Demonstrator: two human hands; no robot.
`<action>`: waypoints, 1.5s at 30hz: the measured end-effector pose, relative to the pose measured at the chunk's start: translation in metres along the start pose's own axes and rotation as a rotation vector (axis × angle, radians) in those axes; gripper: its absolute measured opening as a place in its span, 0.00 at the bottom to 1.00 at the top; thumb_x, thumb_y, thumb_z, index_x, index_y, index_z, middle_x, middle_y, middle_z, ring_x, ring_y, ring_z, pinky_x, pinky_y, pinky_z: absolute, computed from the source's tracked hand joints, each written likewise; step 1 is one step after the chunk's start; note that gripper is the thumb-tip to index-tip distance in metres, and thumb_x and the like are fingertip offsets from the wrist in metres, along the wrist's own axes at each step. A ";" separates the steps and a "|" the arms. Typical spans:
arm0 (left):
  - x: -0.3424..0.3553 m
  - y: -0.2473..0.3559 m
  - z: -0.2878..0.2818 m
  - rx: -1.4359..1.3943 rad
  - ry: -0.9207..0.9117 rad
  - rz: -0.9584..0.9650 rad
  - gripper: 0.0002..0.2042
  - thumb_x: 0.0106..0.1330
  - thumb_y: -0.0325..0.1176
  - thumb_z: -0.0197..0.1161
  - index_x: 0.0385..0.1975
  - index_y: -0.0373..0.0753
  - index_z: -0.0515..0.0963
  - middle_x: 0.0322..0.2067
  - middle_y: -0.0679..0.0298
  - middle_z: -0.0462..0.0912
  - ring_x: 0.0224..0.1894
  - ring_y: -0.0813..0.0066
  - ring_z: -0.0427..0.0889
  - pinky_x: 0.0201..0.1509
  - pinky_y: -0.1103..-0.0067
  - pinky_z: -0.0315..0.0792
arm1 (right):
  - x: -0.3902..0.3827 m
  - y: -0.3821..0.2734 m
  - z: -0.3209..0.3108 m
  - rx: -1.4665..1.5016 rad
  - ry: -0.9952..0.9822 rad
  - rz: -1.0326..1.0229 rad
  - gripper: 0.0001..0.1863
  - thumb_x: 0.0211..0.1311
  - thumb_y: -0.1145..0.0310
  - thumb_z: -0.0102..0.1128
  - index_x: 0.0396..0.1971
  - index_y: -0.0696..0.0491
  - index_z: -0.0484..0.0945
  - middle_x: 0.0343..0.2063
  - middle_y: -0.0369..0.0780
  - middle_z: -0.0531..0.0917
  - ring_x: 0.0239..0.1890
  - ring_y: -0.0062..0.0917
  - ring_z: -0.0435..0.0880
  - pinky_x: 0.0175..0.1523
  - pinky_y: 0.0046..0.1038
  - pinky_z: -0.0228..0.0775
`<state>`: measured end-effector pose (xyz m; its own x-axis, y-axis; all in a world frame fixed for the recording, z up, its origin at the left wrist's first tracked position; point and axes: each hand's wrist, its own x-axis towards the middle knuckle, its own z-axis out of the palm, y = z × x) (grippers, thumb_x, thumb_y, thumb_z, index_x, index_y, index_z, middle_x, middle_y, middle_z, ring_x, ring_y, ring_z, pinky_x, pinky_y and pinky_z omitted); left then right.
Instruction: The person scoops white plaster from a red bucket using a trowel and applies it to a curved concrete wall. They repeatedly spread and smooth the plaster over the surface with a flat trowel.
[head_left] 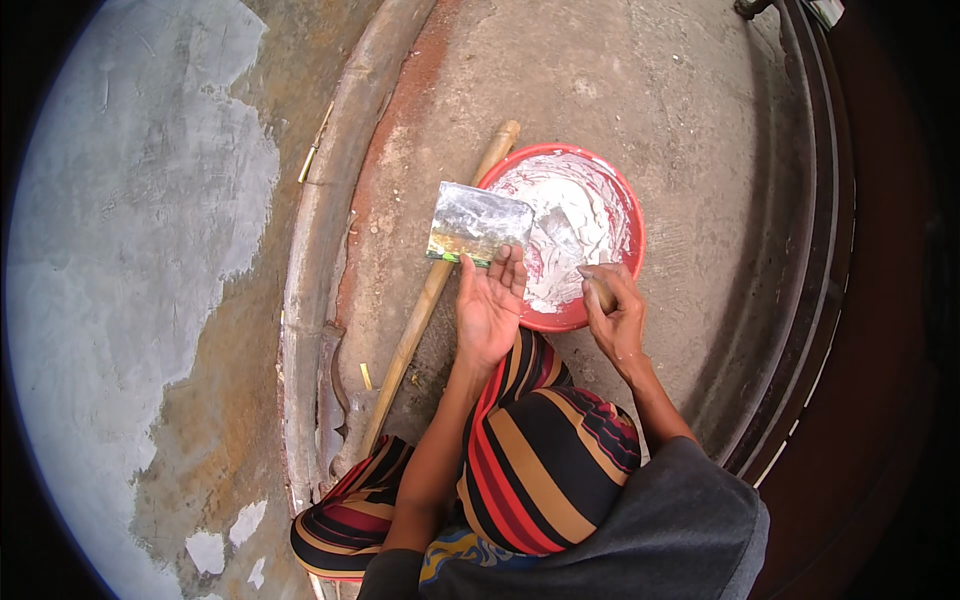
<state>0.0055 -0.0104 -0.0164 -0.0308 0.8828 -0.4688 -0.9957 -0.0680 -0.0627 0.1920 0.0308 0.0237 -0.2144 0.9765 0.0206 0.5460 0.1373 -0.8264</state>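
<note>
My left hand (487,305) is palm up, its fingers and thumb holding the near edge of a flat, smeared metal plate (473,215) over the left side of a red basin (624,195). The basin holds white paste (545,195) streaked along its inner wall. My right hand (615,310) grips the wooden handle of a scraper (602,295) at the basin's right; its grey blade is down in the paste, partly smeared white.
A long wooden pole (410,350) lies on the rough concrete floor (700,150) beside the basin. A raised curved edge (315,250) runs along the left, with a patchy grey surface (140,200) beyond it. A dark rail (815,280) curves along the right. My striped-clad legs (540,460) are below.
</note>
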 end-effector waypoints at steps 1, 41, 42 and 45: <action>0.000 -0.001 0.000 0.008 0.002 0.003 0.25 0.76 0.50 0.45 0.52 0.29 0.66 0.49 0.55 0.75 0.58 0.66 0.74 0.63 0.73 0.72 | 0.000 -0.001 0.000 0.002 0.002 0.003 0.10 0.60 0.78 0.61 0.41 0.56 0.83 0.33 0.42 0.80 0.34 0.28 0.81 0.39 0.26 0.72; -0.005 0.003 0.008 0.590 0.070 -0.040 0.34 0.76 0.59 0.34 0.51 0.28 0.71 0.53 0.51 0.77 0.59 0.64 0.74 0.67 0.72 0.64 | 0.016 0.018 -0.027 0.143 -0.077 0.184 0.11 0.58 0.77 0.64 0.41 0.58 0.83 0.34 0.41 0.83 0.34 0.26 0.82 0.42 0.25 0.73; -0.005 0.003 0.008 0.582 0.068 -0.038 0.34 0.76 0.59 0.34 0.51 0.28 0.71 0.53 0.52 0.77 0.59 0.65 0.74 0.67 0.72 0.64 | 0.015 0.017 -0.030 0.079 -0.077 0.113 0.11 0.57 0.77 0.64 0.41 0.58 0.84 0.34 0.41 0.83 0.34 0.26 0.82 0.42 0.25 0.73; -0.005 0.004 0.013 0.573 0.102 -0.030 0.34 0.76 0.59 0.34 0.51 0.28 0.71 0.52 0.52 0.77 0.58 0.65 0.74 0.67 0.72 0.64 | 0.014 0.015 -0.031 -0.006 -0.062 -0.004 0.11 0.56 0.77 0.65 0.40 0.58 0.84 0.33 0.42 0.83 0.35 0.27 0.83 0.41 0.26 0.73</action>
<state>0.0003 -0.0093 -0.0032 -0.0215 0.8293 -0.5583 -0.8852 0.2437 0.3962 0.2226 0.0513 0.0291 -0.2660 0.9639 -0.0112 0.5501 0.1423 -0.8229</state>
